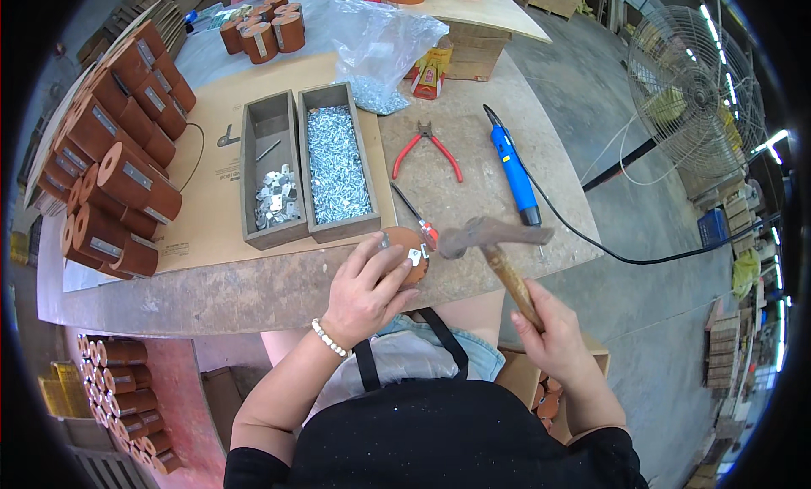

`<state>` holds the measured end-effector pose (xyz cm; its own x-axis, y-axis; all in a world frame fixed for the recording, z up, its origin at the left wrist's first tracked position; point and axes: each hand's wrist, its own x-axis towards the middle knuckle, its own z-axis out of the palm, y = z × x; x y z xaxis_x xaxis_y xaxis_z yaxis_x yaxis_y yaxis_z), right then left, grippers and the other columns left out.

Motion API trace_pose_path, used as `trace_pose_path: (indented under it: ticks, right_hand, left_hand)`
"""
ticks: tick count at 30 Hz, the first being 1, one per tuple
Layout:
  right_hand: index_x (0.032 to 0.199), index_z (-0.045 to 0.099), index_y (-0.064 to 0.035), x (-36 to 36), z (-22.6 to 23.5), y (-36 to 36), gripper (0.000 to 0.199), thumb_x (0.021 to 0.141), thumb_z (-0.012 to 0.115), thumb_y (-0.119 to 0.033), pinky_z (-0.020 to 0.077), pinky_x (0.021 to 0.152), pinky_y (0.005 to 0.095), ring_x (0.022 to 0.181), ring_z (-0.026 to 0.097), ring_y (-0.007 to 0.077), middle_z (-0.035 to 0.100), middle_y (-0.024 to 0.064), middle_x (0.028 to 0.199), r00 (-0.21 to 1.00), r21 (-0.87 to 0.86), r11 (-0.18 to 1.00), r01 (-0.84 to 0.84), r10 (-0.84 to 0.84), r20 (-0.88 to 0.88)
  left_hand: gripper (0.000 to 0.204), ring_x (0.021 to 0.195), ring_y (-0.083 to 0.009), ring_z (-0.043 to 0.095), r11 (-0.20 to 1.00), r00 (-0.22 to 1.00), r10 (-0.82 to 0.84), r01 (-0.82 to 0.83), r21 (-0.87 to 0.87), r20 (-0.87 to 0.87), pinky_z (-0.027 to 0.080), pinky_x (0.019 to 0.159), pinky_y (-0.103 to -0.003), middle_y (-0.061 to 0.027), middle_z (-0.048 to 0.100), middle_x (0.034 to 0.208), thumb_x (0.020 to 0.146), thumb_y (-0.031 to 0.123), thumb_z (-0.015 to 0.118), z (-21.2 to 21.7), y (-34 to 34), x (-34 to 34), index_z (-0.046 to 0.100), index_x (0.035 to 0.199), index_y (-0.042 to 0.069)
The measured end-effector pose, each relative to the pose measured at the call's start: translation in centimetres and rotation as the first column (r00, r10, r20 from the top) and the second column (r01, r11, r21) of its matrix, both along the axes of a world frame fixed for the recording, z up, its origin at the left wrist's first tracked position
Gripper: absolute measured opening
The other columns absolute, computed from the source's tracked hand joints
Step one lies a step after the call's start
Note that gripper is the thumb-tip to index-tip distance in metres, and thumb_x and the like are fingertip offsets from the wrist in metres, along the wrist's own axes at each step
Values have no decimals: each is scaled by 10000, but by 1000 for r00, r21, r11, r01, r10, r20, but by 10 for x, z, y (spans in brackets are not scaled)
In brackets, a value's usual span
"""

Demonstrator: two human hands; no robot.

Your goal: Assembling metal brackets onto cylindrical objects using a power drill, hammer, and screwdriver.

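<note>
My right hand (551, 327) is wrapped round the wooden handle of a hammer (509, 278), whose dark metal head is raised to the right of a round brown disc (410, 276). At the table's front edge, my left hand (365, 288) grips that disc by its left side, fingers bent over the top. A small pale metal plate (415, 256) lies on the disc. Whether the left fingertips also pinch a screw or nail is too small to tell. Just behind the disc lies a screwdriver (429, 233) with a red and clear handle.
Two grey trays stand beyond my left hand: one with metal plates (277, 197), one with screws (338, 155). Red-handled pliers (427, 151) and a blue corded electric screwdriver (514, 172) lie behind the hammer. Brown cylinders (139, 180) are stacked left. A plastic bag (376, 54) stands farther back.
</note>
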<state>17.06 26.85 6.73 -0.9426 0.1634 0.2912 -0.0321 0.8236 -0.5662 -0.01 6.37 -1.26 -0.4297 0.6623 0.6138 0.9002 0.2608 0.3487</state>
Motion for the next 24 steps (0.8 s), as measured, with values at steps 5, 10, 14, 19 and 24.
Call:
trace_pose_path:
  ticks: [5, 10, 14, 19, 24]
  right_hand:
    - [1216, 458, 37, 1, 0, -13, 447, 803, 610, -41, 462, 581, 373, 653, 566, 330, 554, 175, 776, 997, 55, 998, -33, 29, 74]
    - [1239, 444, 34, 0, 12, -20, 471, 801, 604, -31, 452, 562, 377, 618, 550, 316, 532, 165, 737, 998, 107, 994, -4, -2, 57]
    - [1255, 430, 26, -5, 20, -23, 491, 797, 599, -28, 455, 560, 382, 617, 553, 315, 530, 162, 737, 973, 168, 983, -72, 32, 230]
    - [1255, 431, 13, -8, 21, -24, 481, 804, 589, -44, 462, 562, 402, 636, 562, 332, 537, 163, 752, 992, 185, 982, -31, 8, 126]
    - [1255, 431, 6, -6, 26, -25, 477, 807, 585, -45, 462, 564, 417, 644, 565, 351, 547, 175, 760, 966, 221, 975, -30, -29, 257]
  left_hand:
    - [407, 1106, -339, 502, 999, 1000, 17, -18, 31, 24, 442, 914, -408, -106, 589, 1076, 609, 204, 765, -2, 2, 1, 649, 969, 53]
    - [393, 1087, -311, 519, 998, 999, 21, -23, 56, 35, 472, 857, -386, -75, 589, 1057, 618, 213, 744, -3, 0, 0, 646, 971, 72]
    - [388, 1092, -304, 518, 995, 996, 36, -43, 88, 76, 474, 853, -381, -71, 593, 1055, 607, 210, 746, -4, 1, 2, 651, 959, 78]
    - [386, 1102, -303, 513, 994, 995, 37, -46, 104, 94, 473, 855, -378, -73, 592, 1060, 597, 210, 750, -6, 0, 2, 654, 947, 79]
    - [387, 1104, -300, 509, 994, 994, 31, -42, 104, 103, 471, 849, -374, -72, 589, 1064, 601, 211, 747, -7, -1, 2, 653, 953, 80]
